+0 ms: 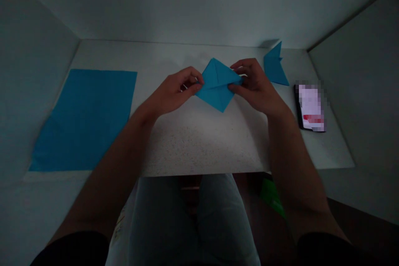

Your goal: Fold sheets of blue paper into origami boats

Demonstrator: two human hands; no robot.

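Note:
Between my two hands is a folded sheet of blue paper, diamond-shaped with creases crossing its middle. My left hand pinches its left corner between thumb and fingers. At the opposite corner, my right hand grips the paper with the thumb on the near face and the fingers behind. The paper is held over the middle of the white table. Whether its lower edge touches the tabletop I cannot tell.
A large flat blue sheet lies on the left of the table. A folded blue paper piece stands at the back right, with a phone, screen lit, nearer to me. Walls enclose the back and both sides.

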